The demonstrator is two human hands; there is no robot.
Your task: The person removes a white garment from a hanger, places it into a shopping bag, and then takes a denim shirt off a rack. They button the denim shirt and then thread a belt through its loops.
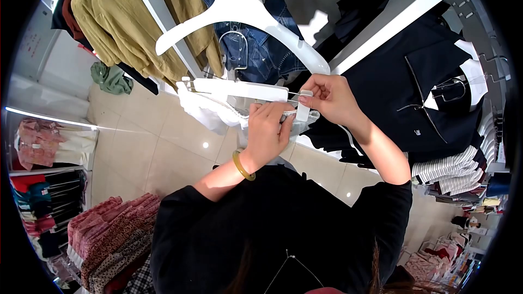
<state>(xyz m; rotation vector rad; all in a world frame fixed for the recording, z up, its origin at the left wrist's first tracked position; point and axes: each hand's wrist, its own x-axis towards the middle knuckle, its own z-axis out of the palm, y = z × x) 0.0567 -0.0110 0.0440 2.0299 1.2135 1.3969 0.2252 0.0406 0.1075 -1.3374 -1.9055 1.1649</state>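
Note:
A white clip hanger (239,88) hangs level in front of me by its metal hook. From it hangs a white garment (210,111), its left end at the far clip. My left hand (267,129), with a yellowish bangle at the wrist, is closed on the garment's top edge near the right end. My right hand (332,100) pinches the white clip (305,103) at the hanger's right end, thumb on its front. Whether the clip's jaws grip the cloth is hidden by my fingers.
Just above is a bare white hanger (239,11), with a denim garment (245,43) behind it. Mustard clothes (117,16) hang at the upper left. A dark navy top (414,92) is on the right. Pink patterned clothes (114,234) stand at the lower left over the tiled floor (136,147).

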